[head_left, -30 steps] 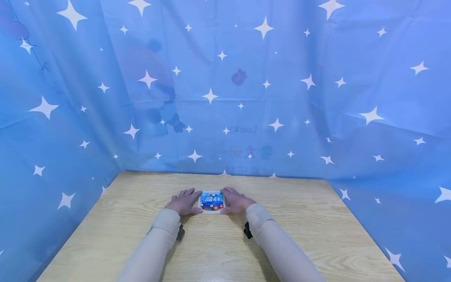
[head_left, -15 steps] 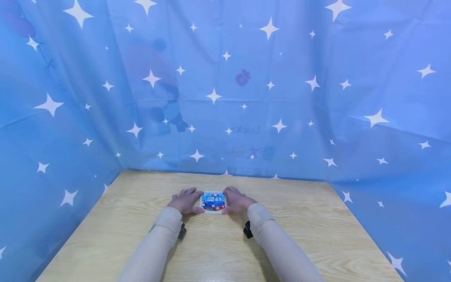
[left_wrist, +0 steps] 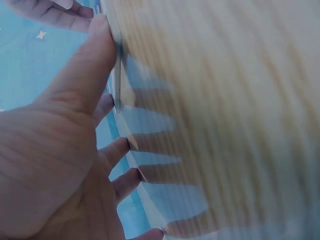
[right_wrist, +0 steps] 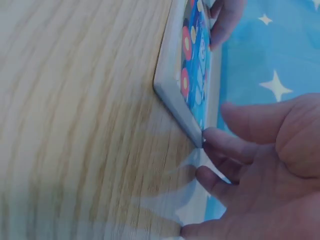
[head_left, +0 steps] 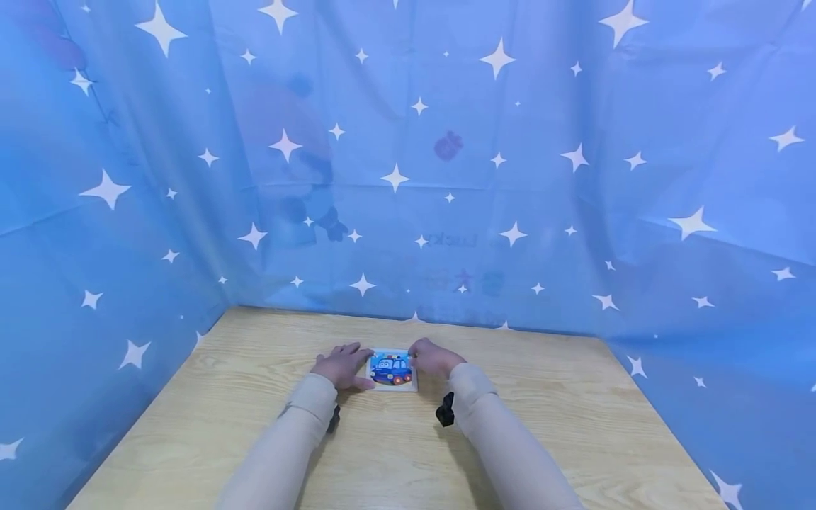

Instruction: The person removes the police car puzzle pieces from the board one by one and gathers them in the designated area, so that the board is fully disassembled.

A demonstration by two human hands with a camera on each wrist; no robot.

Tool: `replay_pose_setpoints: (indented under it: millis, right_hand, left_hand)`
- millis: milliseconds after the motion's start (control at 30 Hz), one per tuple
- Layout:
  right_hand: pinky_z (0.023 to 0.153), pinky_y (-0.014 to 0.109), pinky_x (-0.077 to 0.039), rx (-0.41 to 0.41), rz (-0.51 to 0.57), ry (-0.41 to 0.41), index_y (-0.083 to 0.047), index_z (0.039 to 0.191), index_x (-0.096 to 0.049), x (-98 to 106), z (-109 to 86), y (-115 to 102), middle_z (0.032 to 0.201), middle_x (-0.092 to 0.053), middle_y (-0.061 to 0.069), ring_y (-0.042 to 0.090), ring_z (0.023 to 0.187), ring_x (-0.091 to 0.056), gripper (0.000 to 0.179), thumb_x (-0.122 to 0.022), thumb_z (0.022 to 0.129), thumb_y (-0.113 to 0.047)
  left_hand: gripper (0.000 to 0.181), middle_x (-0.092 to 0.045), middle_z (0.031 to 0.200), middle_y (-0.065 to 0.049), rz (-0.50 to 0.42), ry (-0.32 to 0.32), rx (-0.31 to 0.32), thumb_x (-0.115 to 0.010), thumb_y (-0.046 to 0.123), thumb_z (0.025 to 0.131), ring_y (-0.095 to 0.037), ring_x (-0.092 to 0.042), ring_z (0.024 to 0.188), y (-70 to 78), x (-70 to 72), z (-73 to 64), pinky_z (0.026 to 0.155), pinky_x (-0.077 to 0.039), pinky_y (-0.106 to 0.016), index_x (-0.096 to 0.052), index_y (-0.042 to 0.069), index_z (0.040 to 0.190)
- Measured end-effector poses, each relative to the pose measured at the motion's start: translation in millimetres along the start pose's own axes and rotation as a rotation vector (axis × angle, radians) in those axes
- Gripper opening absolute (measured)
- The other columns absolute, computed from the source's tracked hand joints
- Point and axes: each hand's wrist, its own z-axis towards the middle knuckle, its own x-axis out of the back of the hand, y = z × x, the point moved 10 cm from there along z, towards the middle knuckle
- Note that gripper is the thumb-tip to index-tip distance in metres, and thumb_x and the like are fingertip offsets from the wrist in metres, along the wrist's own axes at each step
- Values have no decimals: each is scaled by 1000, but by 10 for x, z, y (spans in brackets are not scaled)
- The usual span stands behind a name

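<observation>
A small flat picture puzzle (head_left: 401, 386) in a pale frame, showing a cartoon blue car with red wheels, lies toward the back of the table. My left hand (head_left: 342, 367) holds its left side, thumb at the near corner and forefinger at the far one. In the left wrist view the thumb (left_wrist: 85, 70) lies along the frame's edge, and the other fingertips rest spread on the wood. At the far right corner is my right hand (head_left: 437, 359). The right wrist view shows its forefinger (right_wrist: 230, 143) touching the frame's corner, with the thumb (right_wrist: 255, 120) lifted off.
The light wooden table (head_left: 395, 453) ends at a blue curtain (head_left: 408, 262) with white stars, which also hangs along both sides. A black device (head_left: 445, 410) sits under the right wrist. Pale sleeves cover both forearms.
My right thumb has come away from the puzzle's near right corner, and the right hand has drawn toward the far corner. The left hand keeps its place at the left side. The head view has shifted slightly.
</observation>
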Motion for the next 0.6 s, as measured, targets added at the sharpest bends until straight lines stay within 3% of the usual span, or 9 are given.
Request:
replay_pose_setpoints:
  millis: [267,367,467,533,600]
  right_hand:
    - [108,52,-41,-12,47,40,5,137,-58,34,70,-4,141,-52,19,30,122,-51,35,-50,105,-8]
    - [91,43,-47,-5,31,50,4,114,-67,54,98,-22,115,-60,13,26,100,-54,21,-51,104,-5]
    - [71,34,-43,1,-1,68,-2,85,-62,59,131,-31,90,-51,7,20,78,-47,21,-51,103,-3]
    - [66,32,-38,-2,-7,83,-4,77,-56,51,161,-26,86,-44,7,20,72,-42,26,-52,102,-2]
    - [67,33,-40,-11,-2,105,-2,79,-60,49,184,-14,91,-48,9,22,75,-45,23,-53,101,-2]
  left_hand:
    - [80,-30,165,-10,12,-2,0,-70,57,89,-40,-26,150,91,100,-98,109,-26,-74,-42,26,156]
    - [80,-27,166,-9,20,-6,3,-69,58,89,-39,-24,151,62,64,-52,110,-24,-75,-39,27,157]
    - [80,-25,167,-8,23,-9,3,-68,58,90,-38,-23,151,46,31,-27,111,-23,-74,-37,28,158]
    - [79,-25,167,-8,12,-8,4,-69,57,90,-38,-23,151,43,33,-29,111,-23,-74,-38,27,158]
    - [79,-26,167,-8,6,-12,5,-69,56,91,-38,-23,151,50,49,-51,110,-24,-74,-39,27,157]
